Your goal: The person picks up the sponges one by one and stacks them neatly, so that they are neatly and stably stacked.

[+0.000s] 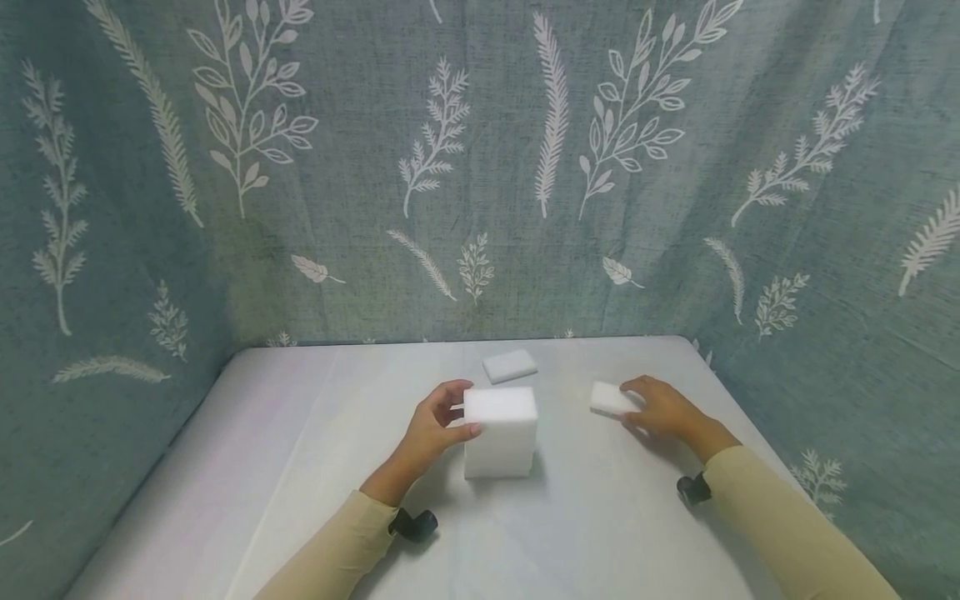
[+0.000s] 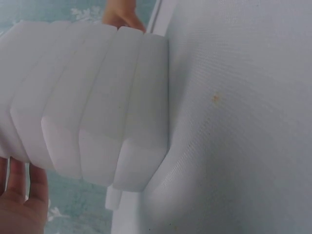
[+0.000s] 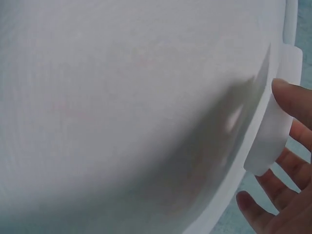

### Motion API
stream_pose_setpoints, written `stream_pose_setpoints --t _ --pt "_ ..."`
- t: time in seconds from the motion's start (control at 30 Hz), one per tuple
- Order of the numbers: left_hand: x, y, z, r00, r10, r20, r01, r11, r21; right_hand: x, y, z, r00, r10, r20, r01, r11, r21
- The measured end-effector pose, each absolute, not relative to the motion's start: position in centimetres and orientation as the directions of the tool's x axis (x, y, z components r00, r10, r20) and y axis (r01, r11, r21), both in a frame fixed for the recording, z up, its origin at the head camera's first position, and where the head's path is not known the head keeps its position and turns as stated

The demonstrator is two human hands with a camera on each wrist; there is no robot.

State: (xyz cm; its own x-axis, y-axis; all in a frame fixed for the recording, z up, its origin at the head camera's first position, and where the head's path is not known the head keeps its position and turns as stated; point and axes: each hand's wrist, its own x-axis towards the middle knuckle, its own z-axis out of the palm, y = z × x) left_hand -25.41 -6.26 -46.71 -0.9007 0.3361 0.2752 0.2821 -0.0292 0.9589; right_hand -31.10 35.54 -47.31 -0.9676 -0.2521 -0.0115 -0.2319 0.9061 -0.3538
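Observation:
A stack of white sponge blocks (image 1: pixel 499 446) stands on the table, its several layers visible in the left wrist view. My left hand (image 1: pixel 438 421) holds the stack's upper left side, thumb on the near face and fingers toward the far side. Those fingers (image 2: pixel 38 187) show beside the top layers in the left wrist view. To the right, my right hand (image 1: pixel 663 410) pinches a single white sponge block (image 1: pixel 609 399) low over the table, with the thumb (image 3: pixel 290 95) against one side of it in the right wrist view.
Another flat white sponge block (image 1: pixel 510 366) lies behind the stack. A white cloth covers the table (image 1: pixel 337 450). Green leaf-patterned curtains (image 1: pixel 480 167) enclose the back and both sides. Each wrist carries a small black camera (image 1: pixel 416 527).

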Motion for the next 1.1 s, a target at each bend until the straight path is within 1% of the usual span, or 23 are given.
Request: stream_pose_setpoints --t 0.1,0.33,0.7,1.1 --pt "-25.3 -6.3 -46.2 -0.902 0.334 0.272 0.283 -0.017 0.959 -31.4 35.5 -46.9 -0.965 -0.263 -0.004 -0.245 0.905 -0.349" --pt "-23.9 -6.2 -44.0 -0.898 0.327 0.293 0.3 -0.03 0.953 -31.4 35.0 -45.4 -0.928 -0.367 0.061 -0.368 0.878 -0.306" --pt "-23.8 -6.2 -44.2 -0.898 0.32 0.3 0.306 -0.035 0.951 -30.5 32.6 -42.6 -0.868 -0.48 0.123 -0.495 0.827 -0.266" --pt "-23.5 -6.1 -44.3 -0.897 0.331 0.295 0.303 -0.029 0.953 -29.8 31.1 -40.9 -0.863 -0.487 0.134 -0.505 0.825 -0.253"
